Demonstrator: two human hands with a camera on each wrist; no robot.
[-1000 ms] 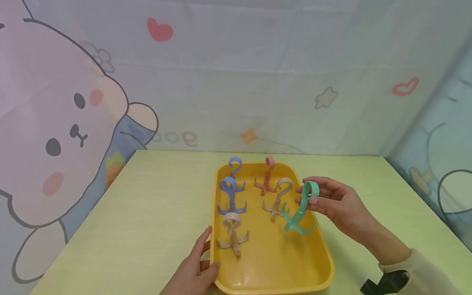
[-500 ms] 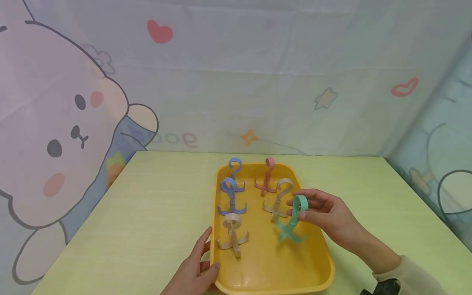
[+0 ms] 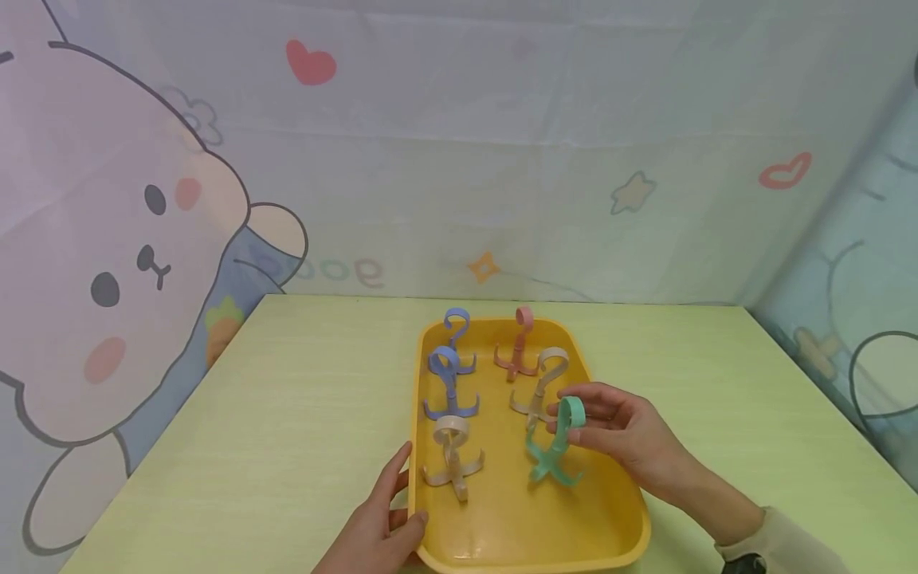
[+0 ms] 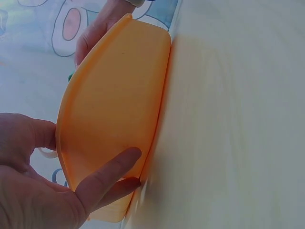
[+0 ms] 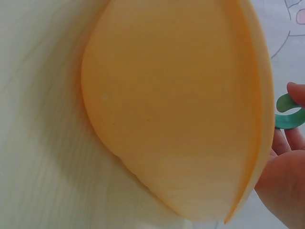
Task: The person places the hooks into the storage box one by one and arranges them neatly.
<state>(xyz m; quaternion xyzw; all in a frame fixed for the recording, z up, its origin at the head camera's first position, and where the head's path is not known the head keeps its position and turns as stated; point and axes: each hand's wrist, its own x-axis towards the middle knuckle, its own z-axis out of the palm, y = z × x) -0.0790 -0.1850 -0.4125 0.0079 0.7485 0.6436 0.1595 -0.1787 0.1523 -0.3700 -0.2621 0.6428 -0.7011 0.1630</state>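
Observation:
In the head view my right hand [image 3: 631, 442] pinches the curved top of a green four-pronged hanging hook [image 3: 551, 464] between thumb and fingers. The hook hangs low over the right half of a yellow tray [image 3: 531, 538], prongs downward. Only its curled top [image 5: 287, 121] shows past the tray's rim in the right wrist view. My left hand [image 3: 380, 514] grips the tray's left wall near the front, the thumb over the rim. In the left wrist view, its fingers [image 4: 109, 179] lie against the outside of the wall.
Inside the tray stand two blue hooks [image 3: 451, 395] along the left, a beige hook [image 3: 453, 470] in front of them, a pink hook [image 3: 517, 359] at the back and another beige hook [image 3: 539, 391] beside my right fingers. The pale table [image 3: 301, 422] meets a printed cloth backdrop [image 3: 459, 159].
My right hand has moved left and down with the green hook, bringing it lower over the tray. The left hand and the other hooks have stayed where they were.

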